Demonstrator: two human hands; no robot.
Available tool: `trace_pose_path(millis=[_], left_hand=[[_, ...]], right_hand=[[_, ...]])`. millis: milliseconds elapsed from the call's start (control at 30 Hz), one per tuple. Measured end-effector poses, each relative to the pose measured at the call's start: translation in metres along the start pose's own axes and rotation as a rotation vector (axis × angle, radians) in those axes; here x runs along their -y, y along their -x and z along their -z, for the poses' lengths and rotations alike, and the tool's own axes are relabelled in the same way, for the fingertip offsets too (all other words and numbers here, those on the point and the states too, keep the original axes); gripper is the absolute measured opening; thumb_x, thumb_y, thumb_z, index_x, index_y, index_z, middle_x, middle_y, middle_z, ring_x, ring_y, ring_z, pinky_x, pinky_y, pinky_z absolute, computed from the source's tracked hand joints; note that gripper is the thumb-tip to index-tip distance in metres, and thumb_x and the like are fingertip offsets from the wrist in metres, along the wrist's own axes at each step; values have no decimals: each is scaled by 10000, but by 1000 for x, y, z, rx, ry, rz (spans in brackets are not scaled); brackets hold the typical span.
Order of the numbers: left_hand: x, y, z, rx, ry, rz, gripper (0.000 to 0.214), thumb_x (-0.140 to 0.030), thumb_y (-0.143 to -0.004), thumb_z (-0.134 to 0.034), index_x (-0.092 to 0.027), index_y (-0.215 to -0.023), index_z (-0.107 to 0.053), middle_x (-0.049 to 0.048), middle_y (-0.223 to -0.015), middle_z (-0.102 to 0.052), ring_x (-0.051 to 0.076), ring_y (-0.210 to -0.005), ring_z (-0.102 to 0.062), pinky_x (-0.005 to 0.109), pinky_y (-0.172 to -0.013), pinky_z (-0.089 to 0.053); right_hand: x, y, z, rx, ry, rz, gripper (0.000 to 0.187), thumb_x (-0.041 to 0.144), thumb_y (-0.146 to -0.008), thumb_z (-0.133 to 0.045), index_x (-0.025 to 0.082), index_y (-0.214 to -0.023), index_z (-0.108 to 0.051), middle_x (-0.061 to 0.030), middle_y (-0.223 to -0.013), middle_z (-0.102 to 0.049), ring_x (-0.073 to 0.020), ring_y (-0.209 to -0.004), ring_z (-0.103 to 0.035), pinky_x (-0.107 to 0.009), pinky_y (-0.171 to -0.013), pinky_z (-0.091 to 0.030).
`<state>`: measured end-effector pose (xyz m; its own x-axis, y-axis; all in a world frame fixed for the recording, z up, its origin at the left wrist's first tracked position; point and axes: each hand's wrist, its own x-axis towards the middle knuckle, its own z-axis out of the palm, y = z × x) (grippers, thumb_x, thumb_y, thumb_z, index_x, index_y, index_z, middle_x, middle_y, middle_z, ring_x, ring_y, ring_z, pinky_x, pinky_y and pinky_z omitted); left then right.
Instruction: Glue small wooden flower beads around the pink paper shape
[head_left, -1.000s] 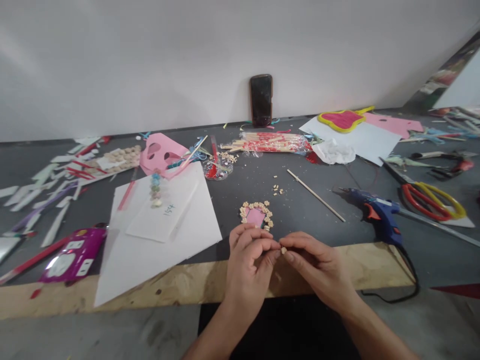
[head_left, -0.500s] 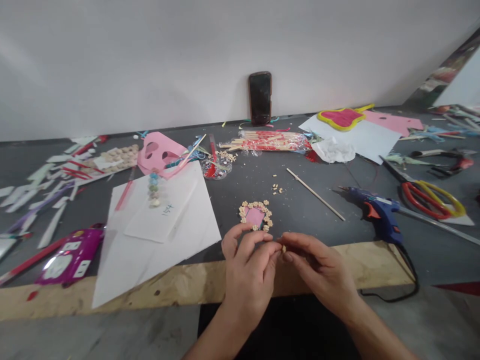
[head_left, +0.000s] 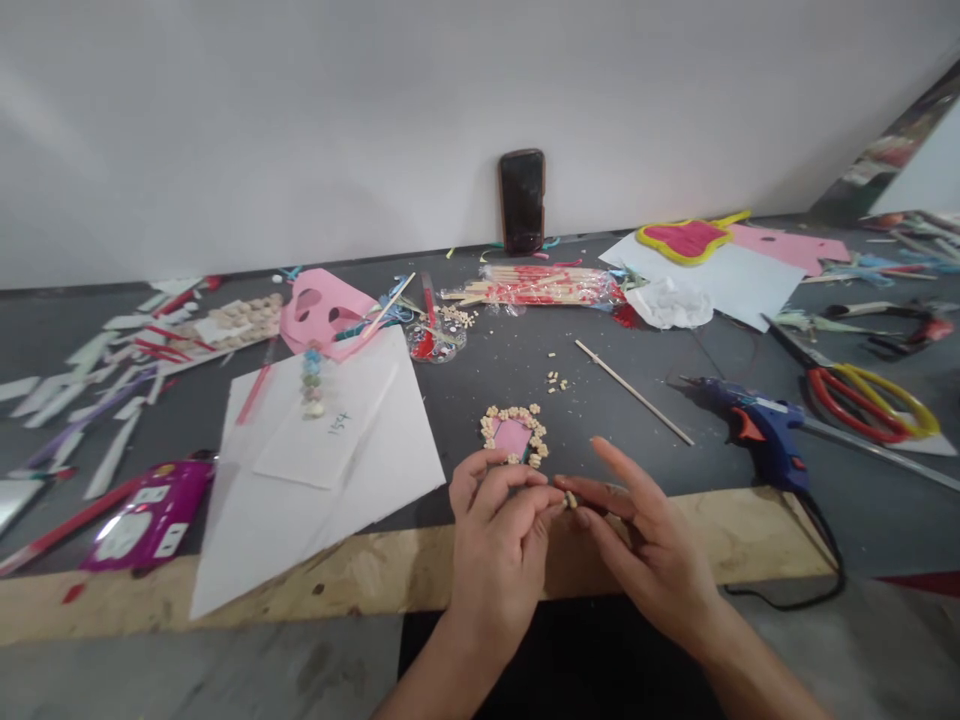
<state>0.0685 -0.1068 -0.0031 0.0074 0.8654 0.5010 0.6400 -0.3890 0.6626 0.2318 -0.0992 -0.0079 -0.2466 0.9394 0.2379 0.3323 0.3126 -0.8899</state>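
Observation:
My left hand (head_left: 499, 530) and my right hand (head_left: 652, 545) meet over the table's wooden front edge (head_left: 360, 575). Between their fingertips sits a tiny cream flower bead (head_left: 571, 499). The left hand's fingers are curled and pinched toward it. The right hand pinches it with thumb and a lower finger while its forefinger lifts and points outward. Just beyond the hands lies a small pink piece rimmed with cream beads (head_left: 514, 435) on the dark table top.
A blue glue gun (head_left: 757, 425) lies to the right, with red-and-yellow scissors (head_left: 870, 400) beyond it. White paper sheets (head_left: 322, 450) lie left, with a magenta packet (head_left: 146, 515). A thin stick (head_left: 634, 390), loose beads (head_left: 555, 380), a stick bag (head_left: 540, 285) and a phone (head_left: 522, 200) lie farther back.
My right forefinger has lifted and stretched out from the pinch. Both hands stay together at the small bead near the table edge.

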Motion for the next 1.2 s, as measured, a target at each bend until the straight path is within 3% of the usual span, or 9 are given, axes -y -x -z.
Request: trace_pose_path(millis=[167,467,767,933,1200], left_hand=[[-1,0,0,-25,0,-27,232,-13,-805,-613,-228,-852,-684,20,-904,-634,219,-1084,-444,363,-921,-449],[4,2,1,-24,53,-1,151,-81,-812,-649,-231,-834,-658,19,-904,-628,219,-1082,-445,378,-934,-430],[1,3,4,-76,5,-35,74,-153,-828,-650,-226,-822,-646,31,-904,-641,230,-1081,-465,395,-938,-429],[-5,5,8,36,180,123,93,-215,-882,-581,-222,-854,-669,39,-898,-623,192,-974,-526,326,-856,-475],[-11,4,17,219,537,526,222,-374,-877,-569,-196,-826,-693,62,-974,-596,184,-940,-580,299,-850,-468]], right_hand=[[0,0,-4,-2,-55,18,648,154,-915,-498,328,-1472,-215,-59,-1113,-705,-161,-1017,-674,-244,-814,-594],[0,2,-7,-5,-76,29,643,177,-920,-503,320,-1476,-213,-75,-1085,-708,-182,-1005,-680,-317,-871,-583],[3,7,-7,-23,-91,10,619,183,-930,-490,322,-1471,-226,-64,-1073,-711,-176,-967,-693,-303,-834,-600],[8,6,-7,-93,-38,89,645,145,-920,-490,294,-1479,-203,-55,-1072,-715,-172,-1007,-678,-307,-866,-583],[9,0,-7,-39,182,292,749,64,-868,-511,264,-1494,-152,-54,-1078,-720,-157,-1001,-680,-249,-871,-561]])
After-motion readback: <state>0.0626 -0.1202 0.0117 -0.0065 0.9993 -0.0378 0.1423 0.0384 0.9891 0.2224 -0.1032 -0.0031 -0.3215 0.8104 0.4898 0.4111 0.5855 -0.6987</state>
